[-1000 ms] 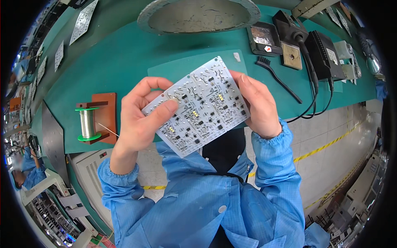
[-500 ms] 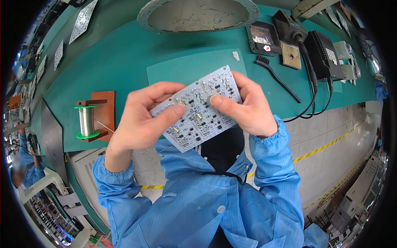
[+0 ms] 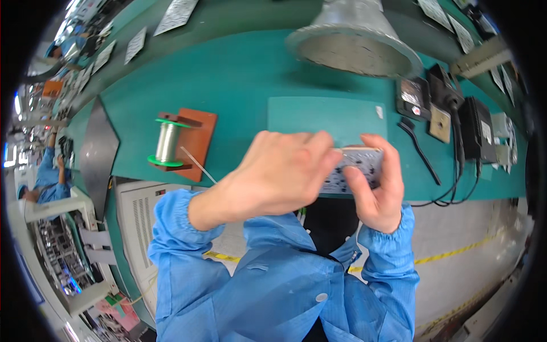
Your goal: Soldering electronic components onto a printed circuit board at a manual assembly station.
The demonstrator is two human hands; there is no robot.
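Note:
A populated circuit board (image 3: 367, 159) is held above the table's front edge. It is tipped so that its upper edge faces me, and small dark parts and solder joints show on the visible side. My right hand (image 3: 382, 191) grips its right end, thumb on the near face and fingers behind. The back of my left hand (image 3: 285, 168) is turned up, its bent fingers closed on the board's left part. That hand hides much of the board, and its thumb is out of sight. A light green mat (image 3: 319, 111) lies beyond both hands.
Left stands a solder wire spool (image 3: 167, 142) on a brown wooden stand (image 3: 199, 134). A metal hood (image 3: 356, 54) hangs at the back. Right are a black brush (image 3: 421, 154), a soldering iron stand (image 3: 447, 88), a black box (image 3: 477, 128) and cables. Another person (image 3: 48, 171) is far left.
The board has turned from face-up to tilted. My left hand has rolled over, its back now up, covering the board's left part. The whole view has shifted, so the table items sit farther right.

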